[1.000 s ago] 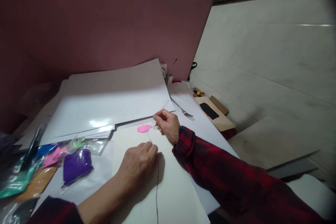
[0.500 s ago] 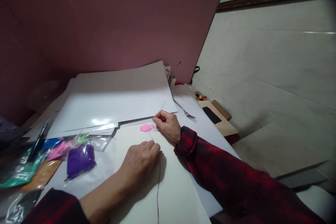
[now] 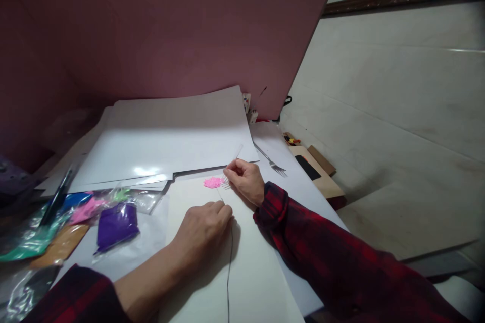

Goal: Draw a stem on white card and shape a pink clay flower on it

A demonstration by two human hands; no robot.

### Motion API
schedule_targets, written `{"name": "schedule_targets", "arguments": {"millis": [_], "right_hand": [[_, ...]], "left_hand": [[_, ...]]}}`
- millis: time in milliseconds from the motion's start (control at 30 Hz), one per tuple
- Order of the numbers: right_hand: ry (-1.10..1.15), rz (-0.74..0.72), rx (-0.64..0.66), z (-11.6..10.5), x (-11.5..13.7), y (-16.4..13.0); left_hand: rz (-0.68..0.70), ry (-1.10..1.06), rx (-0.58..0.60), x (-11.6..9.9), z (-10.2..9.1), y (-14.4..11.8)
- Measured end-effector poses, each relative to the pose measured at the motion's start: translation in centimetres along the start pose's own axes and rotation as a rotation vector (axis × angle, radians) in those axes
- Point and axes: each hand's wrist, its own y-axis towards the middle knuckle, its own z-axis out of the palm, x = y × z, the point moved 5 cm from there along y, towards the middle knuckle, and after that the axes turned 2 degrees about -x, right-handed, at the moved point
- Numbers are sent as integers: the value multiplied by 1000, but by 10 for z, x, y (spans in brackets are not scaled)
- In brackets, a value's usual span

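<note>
Pink clay [image 3: 213, 182], perhaps, near white boards [image 3: 182, 133]

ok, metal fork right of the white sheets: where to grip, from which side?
I'd pinch the metal fork by its handle, just behind the head, from above and the right. It lies with tines towards the near right; the handle's far end runs up to the edge of the white sheets, and the right hand sits just left, so that side looks tighter.

A ragged pink clump [image 3: 213, 182] tops pale paper [image 3: 257, 272].
</note>
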Motion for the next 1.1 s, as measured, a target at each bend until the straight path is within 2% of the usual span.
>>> {"name": "schedule_targets", "arguments": {"millis": [200, 300, 400, 567, 667, 733, 833, 900, 967, 1033, 1100], "right_hand": [[86, 11, 56, 5, 1, -3], [95, 32, 29, 3, 2, -2], [93, 61, 1, 1, 2, -2], [90, 70, 4, 0, 4, -3], [141, 79, 5, 1, 2, -3], [163, 53, -24, 0, 1, -2], [128, -96, -109, -6, 7, -2], [18, -279, -127, -9, 19, -7], [-156, -497, -63, -7, 34, -16], [-305, -680, 76, 2, 46, -27], [-356, -808, 150, 7, 54, -35]], "left_hand": [[3, -22, 8, -1, -2, 1], [2, -29, 7, 0, -3, 1], [-25, -44, -43, 1, -6, 2], [-137, -56, -106, 7, -12, 3], [-257, -189, -126, 15, -15, 4], [-394, -308, -188, 25, -19, 4], [-575, -447, -380, 39, -29, 1], [-591, -510, -531, 42, -37, -1], [-486, -529, -610, 38, -43, 1], [-321, -519, -586, 30, -46, 4], [-188, -540, -557, 24, -46, 6]]}}
